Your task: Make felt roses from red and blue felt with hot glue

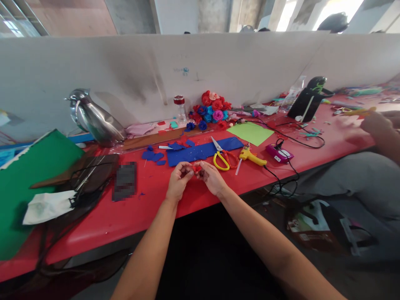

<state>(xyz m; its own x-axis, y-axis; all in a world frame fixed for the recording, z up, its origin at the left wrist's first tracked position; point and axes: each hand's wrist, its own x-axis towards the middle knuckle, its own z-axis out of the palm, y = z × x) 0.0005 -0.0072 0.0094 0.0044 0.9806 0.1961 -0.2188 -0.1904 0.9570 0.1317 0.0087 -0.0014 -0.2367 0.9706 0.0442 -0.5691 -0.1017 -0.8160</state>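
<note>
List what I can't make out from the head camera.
Head view, red piece: shape mostly hidden by left hand and right hand.
Head view, dark slab: surface blurred into blocks.
Head view, wall writing: too small and blurred to read.
Head view, other person: cut off by right edge.

I am in what looks like a craft workshop: a pale partition (131, 62) runs along the far edge of my long red-covered desk (125, 216), with a cluster of bright artificial flowers (217, 109) near it. Toward the near edge, where I hold a small red piece (196, 168), lie scissors (220, 151), a yellow glue gun (253, 157), a blue sheet (190, 154) and cut scraps (153, 154). Another person's hand (376, 124) shows farther right; bare grey pillars (214, 16) rise beyond.
</note>
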